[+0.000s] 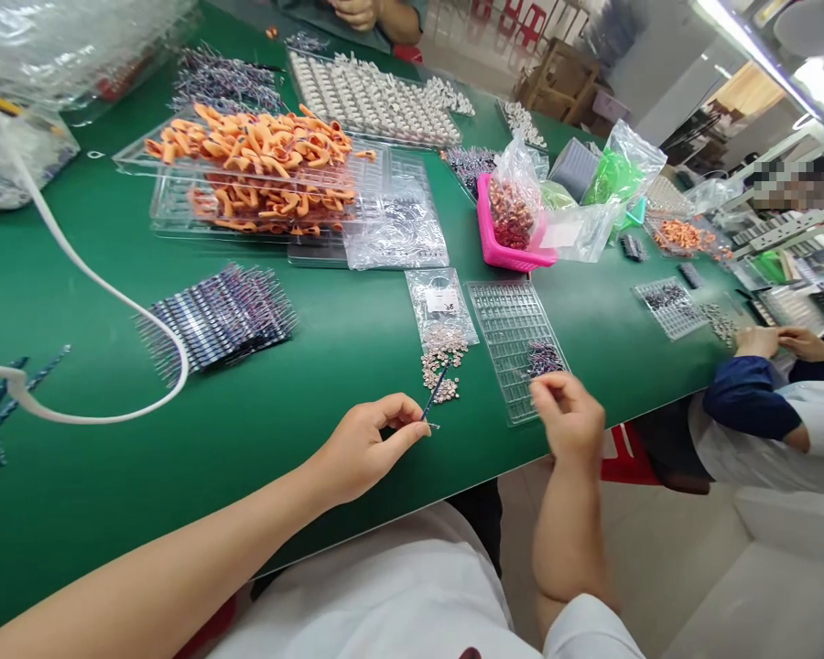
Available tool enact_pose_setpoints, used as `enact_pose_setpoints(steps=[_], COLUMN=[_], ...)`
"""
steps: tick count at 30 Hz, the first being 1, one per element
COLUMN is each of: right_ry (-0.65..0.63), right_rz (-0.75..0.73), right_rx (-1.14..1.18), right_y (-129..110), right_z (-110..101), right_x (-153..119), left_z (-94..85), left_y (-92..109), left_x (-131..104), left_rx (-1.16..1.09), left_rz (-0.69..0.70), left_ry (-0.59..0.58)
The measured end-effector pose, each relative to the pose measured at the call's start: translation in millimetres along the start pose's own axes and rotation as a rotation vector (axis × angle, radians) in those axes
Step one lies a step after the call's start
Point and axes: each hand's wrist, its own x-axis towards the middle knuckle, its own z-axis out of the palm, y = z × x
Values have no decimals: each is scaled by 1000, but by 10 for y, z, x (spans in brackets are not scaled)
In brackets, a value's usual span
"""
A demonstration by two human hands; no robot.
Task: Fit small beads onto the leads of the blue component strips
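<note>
My left hand [377,444] pinches a thin dark blue stick-like piece [437,389] between thumb and forefinger; a short pale end sticks out beside the thumb. Just beyond it lie many small round beige pieces [445,348], spilling from a clear plastic bag [440,297] with a white label. My right hand [569,416] is closed, fingertips together, over the near right edge of a clear compartment tray [512,320]. Whatever those fingertips hold, if anything, is hidden. In the tray, close to that hand, sits a small heap of dark thin pieces [544,357].
Left stands a stack of dark striped strips [220,316], with a white cable [110,284] curving past. Behind are clear trays heaped with orange curved parts [261,146] and a pink basket [494,247]. A co-worker's hands [783,340] are at the right; another person's hand [357,13] shows across the table.
</note>
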Motion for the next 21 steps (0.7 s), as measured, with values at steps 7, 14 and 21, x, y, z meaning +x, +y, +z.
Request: enact_pose_setpoints(steps=[7,14,21], right_ry=[80,108,-291], right_rz=[-55,-315,-481], right_rx=[-407,-465,-185], right_y=[664,321,-217], right_z=[-371,-76,409], right_x=[625,215,-267], left_z=[13,4,8], left_y=[-36,-55,-42], left_x=[31,51,53], left_rx=[-139,-223,-270], left_rz=[-22,-61,-99], left_ry=[48,72,83])
